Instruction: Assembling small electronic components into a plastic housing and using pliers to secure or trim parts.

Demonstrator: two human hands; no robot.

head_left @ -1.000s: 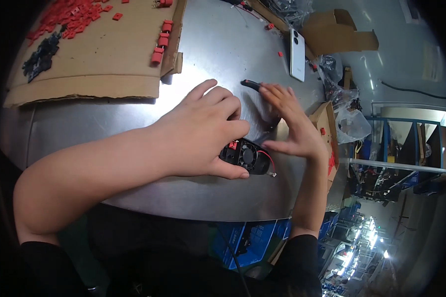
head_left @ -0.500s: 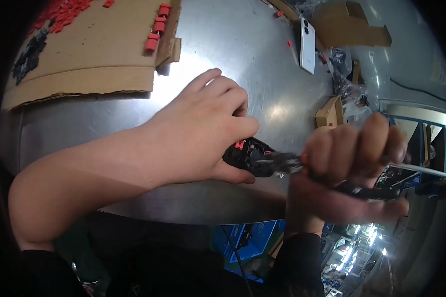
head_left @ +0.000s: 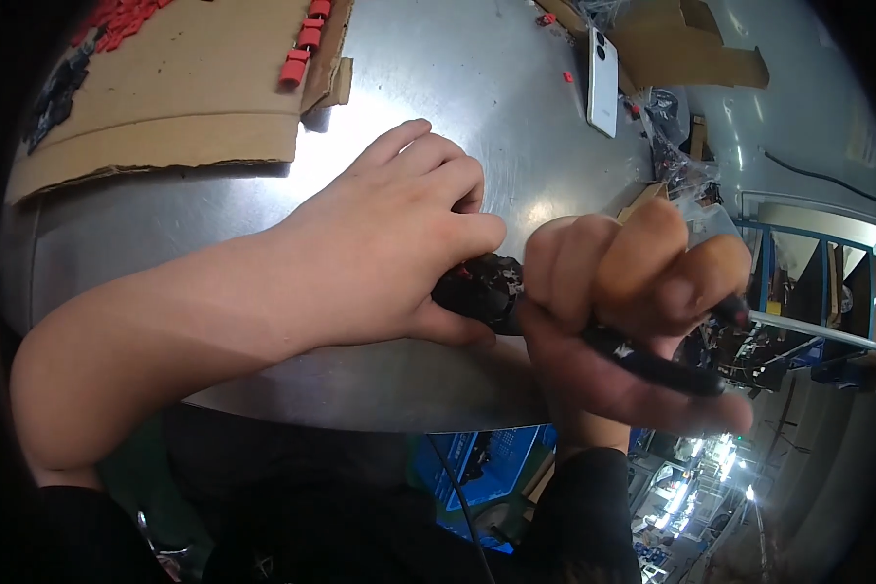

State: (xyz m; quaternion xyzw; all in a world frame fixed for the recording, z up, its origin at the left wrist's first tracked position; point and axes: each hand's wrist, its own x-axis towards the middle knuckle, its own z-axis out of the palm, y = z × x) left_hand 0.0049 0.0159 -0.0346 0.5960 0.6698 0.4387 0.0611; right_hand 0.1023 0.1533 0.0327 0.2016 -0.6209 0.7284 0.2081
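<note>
My left hand (head_left: 389,229) is closed around a small black plastic part (head_left: 472,290), pinned between thumb and fingers just above the metal table. A trace of red shows on the part. My right hand (head_left: 618,282) is wrapped round a pair of pliers, whose black handle (head_left: 667,372) shows below the fingers. The fist sits right up against the black part. Its fingers hide the jaws of the pliers, so I cannot tell whether they touch the part.
Red clips (head_left: 295,68) line the edge of a cardboard sheet (head_left: 195,97) at the far left, near red pieces and black parts (head_left: 58,97). A white phone (head_left: 602,83), plastic bags (head_left: 667,122) and cardboard lie at the right. A blue crate (head_left: 496,467) stands below the table's front edge.
My right hand has moved left with the pliers, closer to the black part, and now covers their jaws. My left hand keeps its hold, and the part appears slightly turned.
</note>
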